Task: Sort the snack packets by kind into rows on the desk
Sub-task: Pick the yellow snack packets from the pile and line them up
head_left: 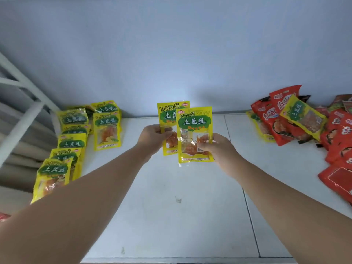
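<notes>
Far left: white metal frame [22, 103] with slanted bars, standing beside the desk edge.
Yellow row: yellow packets [71, 142] with green labels lie overlapping along the desk's left edge, running from the back wall toward the viewer; 1 more yellow packet [107, 130] lies flat just right of the row's far end.
Desk: white desk [171, 216], bare in the middle, with a thin seam running front to back on the right part.
Left hand [152, 137]: raised above the desk's centre, fingers clenched on the left edge of the rear yellow packet [168, 113], held upright.
Right hand [215, 147]: thumb and fingers pinch the lower right of the front yellow packet [194, 134], upright and overlapping the rear one.
Right pile: red packets [337, 141] heaped unsorted at the desk's right side, against the wall.
On the pile: 1 tilted yellow packet [302, 117] rests across the red ones; another yellow edge shows under the pile's left side.
Wall: pale blue wall [171, 44] behind the desk.
</notes>
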